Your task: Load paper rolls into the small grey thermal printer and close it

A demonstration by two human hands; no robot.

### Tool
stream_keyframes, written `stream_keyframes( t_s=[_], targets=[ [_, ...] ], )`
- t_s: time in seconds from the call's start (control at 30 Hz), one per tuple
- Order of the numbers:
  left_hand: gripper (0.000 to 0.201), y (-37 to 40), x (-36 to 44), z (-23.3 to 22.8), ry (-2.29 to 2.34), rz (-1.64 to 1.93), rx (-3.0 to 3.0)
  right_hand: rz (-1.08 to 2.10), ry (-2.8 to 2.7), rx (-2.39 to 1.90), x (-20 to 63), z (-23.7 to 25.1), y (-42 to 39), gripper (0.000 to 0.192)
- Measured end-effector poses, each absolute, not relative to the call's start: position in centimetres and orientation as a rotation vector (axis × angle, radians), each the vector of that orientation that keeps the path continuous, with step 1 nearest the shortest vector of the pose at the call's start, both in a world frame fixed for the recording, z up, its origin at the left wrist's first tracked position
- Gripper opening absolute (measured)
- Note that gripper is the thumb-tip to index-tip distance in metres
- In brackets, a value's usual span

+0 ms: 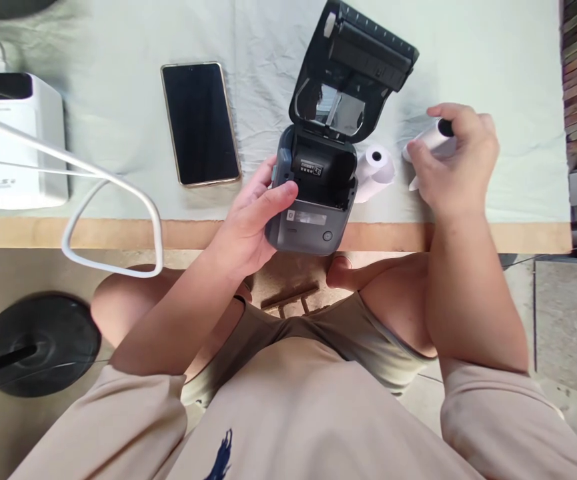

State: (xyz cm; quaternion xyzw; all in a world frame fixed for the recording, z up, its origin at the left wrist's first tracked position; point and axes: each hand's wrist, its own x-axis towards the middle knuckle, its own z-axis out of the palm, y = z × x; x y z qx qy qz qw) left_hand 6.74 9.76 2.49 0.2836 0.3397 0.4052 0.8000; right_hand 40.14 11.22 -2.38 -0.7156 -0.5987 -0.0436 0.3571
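My left hand [255, 217] grips the left side of a dark grey portable label printer [311, 227], thumb on its front edge. The printer's lid [353, 67] stands raised, and its paper compartment shows with no roll in it. My right hand [461, 160] is closed around a white paper roll [433, 138] with a black core, thumb and fingers on its two sides. Another white paper roll [373, 170], partly unwound, lies on the table just right of the printer, partly hidden behind it.
A smartphone [201, 123] with a dark screen lies left of the printer. A white power bank [18, 147] stands at the far left, and a white cable [155, 220] loops over the table's front edge [193, 233]. Below, a round black base [41, 343] rests on the floor.
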Motion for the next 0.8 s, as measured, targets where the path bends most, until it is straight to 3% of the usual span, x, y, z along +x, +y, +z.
stream_keyframes(
  t_s=[0.13,0.33,0.67,0.8],
  targets=[
    [0.049,9.6,6.7,2.7,0.715,0.866,0.536,0.083,-1.308,-1.592,40.6,-3.1,11.8,0.086],
    [0.041,9.5,6.6,2.8,0.738,0.891,0.541,0.7,-0.912,-1.382,42.6,-4.3,12.7,0.058],
    [0.024,9.6,6.6,2.6,0.686,0.905,0.594,0.421,-1.178,-1.192,38.6,-2.2,11.6,0.068],
    [0.036,9.6,6.7,2.4,0.68,0.899,0.577,0.267,-1.367,-1.009,33.9,0.6,9.1,0.056]
  ],
)
